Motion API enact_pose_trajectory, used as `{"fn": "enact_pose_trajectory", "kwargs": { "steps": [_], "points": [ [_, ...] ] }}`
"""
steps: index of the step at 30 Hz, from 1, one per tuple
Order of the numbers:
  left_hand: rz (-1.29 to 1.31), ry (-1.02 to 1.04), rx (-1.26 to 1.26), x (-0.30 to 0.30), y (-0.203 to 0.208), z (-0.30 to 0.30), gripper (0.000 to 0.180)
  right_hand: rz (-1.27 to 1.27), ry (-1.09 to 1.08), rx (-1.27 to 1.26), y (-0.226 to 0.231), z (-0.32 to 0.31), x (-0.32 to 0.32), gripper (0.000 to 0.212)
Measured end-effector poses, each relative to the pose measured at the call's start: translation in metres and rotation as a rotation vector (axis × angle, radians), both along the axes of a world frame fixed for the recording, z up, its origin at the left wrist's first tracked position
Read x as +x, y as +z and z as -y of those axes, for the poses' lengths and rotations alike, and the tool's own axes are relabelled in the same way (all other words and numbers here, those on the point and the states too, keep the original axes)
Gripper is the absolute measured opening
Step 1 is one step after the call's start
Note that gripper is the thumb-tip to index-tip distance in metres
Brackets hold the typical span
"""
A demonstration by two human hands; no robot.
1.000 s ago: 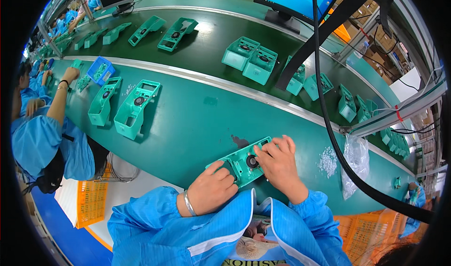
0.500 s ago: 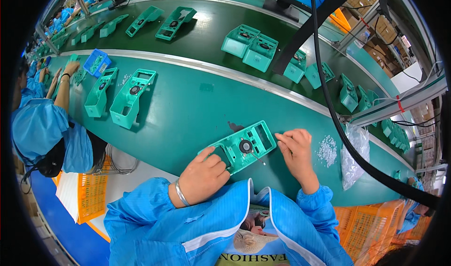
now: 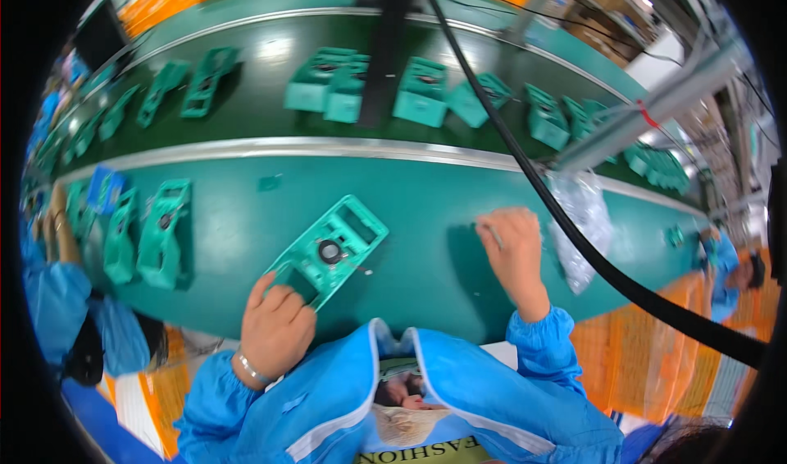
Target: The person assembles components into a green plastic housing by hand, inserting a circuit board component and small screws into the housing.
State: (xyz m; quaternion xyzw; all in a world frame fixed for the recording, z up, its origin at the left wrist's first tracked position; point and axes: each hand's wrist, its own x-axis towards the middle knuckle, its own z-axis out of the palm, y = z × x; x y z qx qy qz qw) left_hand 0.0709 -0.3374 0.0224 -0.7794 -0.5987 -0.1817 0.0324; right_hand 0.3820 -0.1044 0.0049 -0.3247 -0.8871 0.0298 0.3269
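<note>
My left hand grips the near end of a green plastic housing, its fingers closed over the edge. The housing lies tilted on the green bench, its open side up. At its middle sits a round black speaker-like part, with a short wire and a small pale tip beside it. To the right, my right hand is apart from the housing, over the bench, with curled fingers pressed together. What it pinches, if anything, is too blurred to make out. The small clear pieces are not visible; that hand covers the area.
A clear plastic bag lies right of my right hand. Two more green housings stand at left near a blue bin and a co-worker's arm. Several housings line the belt behind a metal rail. A black cable crosses the view.
My view has shifted to the right. My right hand has moved away from the housing's far end to the right, over where the small clear pieces lay. My left hand stays on the housing.
</note>
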Motion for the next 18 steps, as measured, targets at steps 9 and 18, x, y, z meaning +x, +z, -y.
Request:
{"fn": "enact_pose_trajectory", "kwargs": {
  "steps": [9,18],
  "points": [
    [0.029,-0.079,-0.061,0.011,0.002,-0.016,0.015,-0.002,-0.316,-0.118,-0.008,-0.061,0.083,0.009],
    [0.035,-0.057,-0.071,0.012,0.001,-0.009,0.016,0.102,-0.289,-0.151,-0.013,-0.068,0.068,0.006]
  ]
}}
